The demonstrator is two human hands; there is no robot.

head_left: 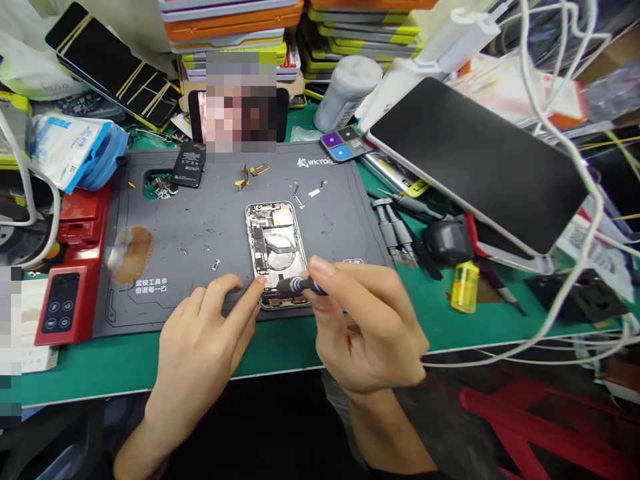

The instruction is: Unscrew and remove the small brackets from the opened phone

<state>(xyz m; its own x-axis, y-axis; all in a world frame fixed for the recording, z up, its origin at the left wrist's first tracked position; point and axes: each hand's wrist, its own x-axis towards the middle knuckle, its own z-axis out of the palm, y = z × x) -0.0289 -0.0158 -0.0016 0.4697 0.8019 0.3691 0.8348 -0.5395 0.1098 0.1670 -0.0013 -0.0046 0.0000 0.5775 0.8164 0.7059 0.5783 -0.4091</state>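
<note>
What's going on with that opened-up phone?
A person has the opened phone on a gray mat, with its insides showing. The right hand pinches a dark tool over the phone's near end; whether the tool touches it is hard to tell. The left hand has a fingertip at the phone's left edge. A black battery and small loose parts lie farther back.

The hands (200,330) (367,323) are bare, the clothing (273,427) black.

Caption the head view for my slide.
Left hand at the edge of an opened phone on a grey mat, right hand holding a dark tool over the phone.
</note>
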